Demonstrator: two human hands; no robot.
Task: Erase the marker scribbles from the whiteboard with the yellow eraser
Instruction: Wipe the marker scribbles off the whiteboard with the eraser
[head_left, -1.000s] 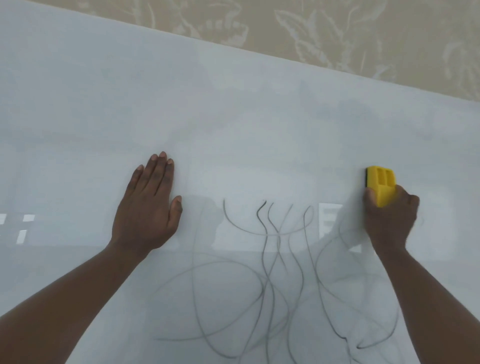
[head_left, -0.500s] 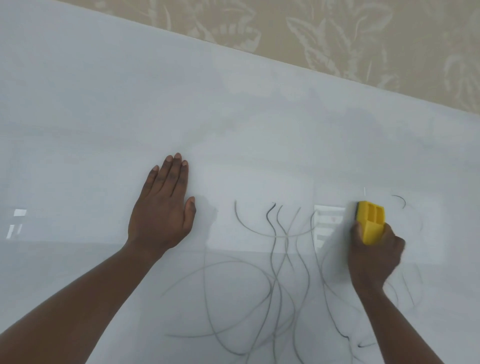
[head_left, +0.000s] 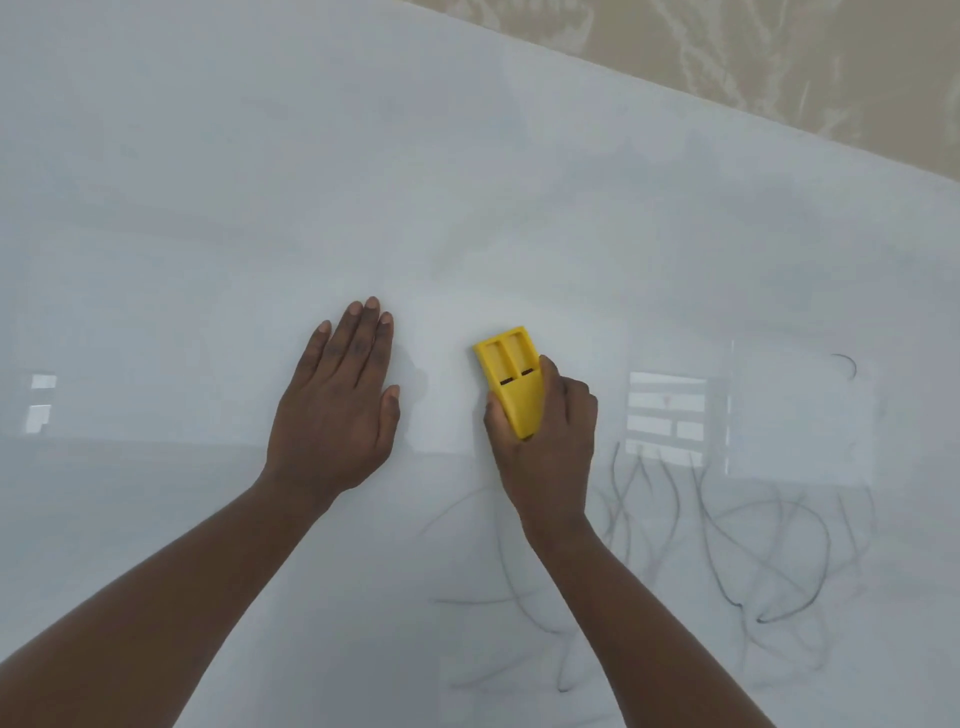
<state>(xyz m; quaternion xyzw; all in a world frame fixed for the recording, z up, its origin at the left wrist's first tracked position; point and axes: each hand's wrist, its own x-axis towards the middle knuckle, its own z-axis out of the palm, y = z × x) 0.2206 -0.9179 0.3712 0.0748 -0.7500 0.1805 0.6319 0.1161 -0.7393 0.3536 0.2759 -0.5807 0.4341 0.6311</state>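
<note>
The whiteboard (head_left: 208, 182) fills most of the head view. My right hand (head_left: 550, 441) grips the yellow eraser (head_left: 511, 379) and presses it flat on the board near the middle. My left hand (head_left: 337, 405) lies flat on the board just left of the eraser, palm down, fingers together. Grey marker scribbles (head_left: 753, 540) loop across the board to the right of and below my right hand. A small stray curved mark (head_left: 847, 364) sits further right. The strip of board above the scribbles looks wiped.
A beige wall with a pale leaf pattern (head_left: 779, 62) shows beyond the board's top edge at the upper right. Window reflections (head_left: 667, 415) glint on the glossy board surface.
My right hand has swept the eraser leftward across the tops of the scribbles, ending close to my left hand. The upper parts of the lines are gone. The view shifted.
</note>
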